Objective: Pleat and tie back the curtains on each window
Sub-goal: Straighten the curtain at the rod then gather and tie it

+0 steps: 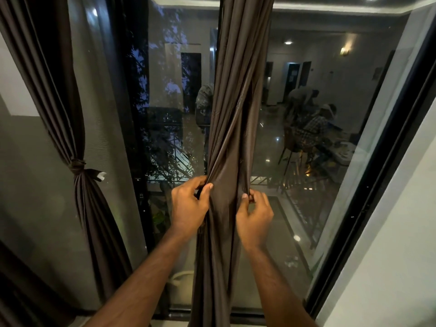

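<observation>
The brown curtain [232, 114] is hanging vertically between both hands: the left hand [188, 208] is gripping its gathered left folds, the right hand [254, 218] is apparently pinching its right edge.

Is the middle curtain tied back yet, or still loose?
Loose. The middle curtain has no tie; left hand and right hand pinch its folds. Only the left curtain is knotted.

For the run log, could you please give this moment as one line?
dark brown centre curtain: untied | left hand: grips gathered folds | right hand: pinches edge | left-side brown curtain: tied
</observation>
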{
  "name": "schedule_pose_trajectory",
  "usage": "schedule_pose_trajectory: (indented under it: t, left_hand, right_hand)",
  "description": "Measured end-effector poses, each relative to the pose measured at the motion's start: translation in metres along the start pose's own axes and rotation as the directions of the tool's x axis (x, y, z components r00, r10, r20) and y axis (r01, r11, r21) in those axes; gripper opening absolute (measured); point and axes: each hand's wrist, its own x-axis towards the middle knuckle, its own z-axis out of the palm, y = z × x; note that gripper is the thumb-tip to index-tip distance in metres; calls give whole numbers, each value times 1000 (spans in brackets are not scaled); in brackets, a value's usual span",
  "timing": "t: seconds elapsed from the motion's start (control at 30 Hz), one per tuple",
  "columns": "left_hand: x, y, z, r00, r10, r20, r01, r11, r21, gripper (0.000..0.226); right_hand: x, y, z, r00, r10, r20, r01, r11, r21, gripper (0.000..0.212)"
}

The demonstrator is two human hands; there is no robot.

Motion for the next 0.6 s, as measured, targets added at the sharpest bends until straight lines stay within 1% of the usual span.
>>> schedule_pose_trajectory:
  t: [0.1, 0.17, 0.33, 0.47, 0.6]
  left_hand:
    - [-1, -1, -1, 1000, 5, 4, -5, 1000, -11, 20]
    - [-1, 0, 1, 1000, 20, -1, -20, 1000, -4, 20]
    - [-4, 2, 6, 999, 50, -6, -49, 995, 92, 21]
    - [-6, 6, 10, 999, 46, 12, -47, 989, 142, 25]
    - [-5, 8, 11, 999, 44, -1, -43, 993, 107, 19]
  right_hand:
    - [-8, -1, -4, 999, -30, -16, 30, 999, 30, 7]
    - [-14, -1, -6, 998, -54, -22, 54, 998, 29, 11]
    - [-28, -11, -7, 991, -129, -21, 129, 991, 18, 13]
    - [-36, -20, -1, 969, -247, 29, 248, 969, -10, 14]
    - [-39, -28, 5, 930, -351, 105, 357, 933, -41, 17]
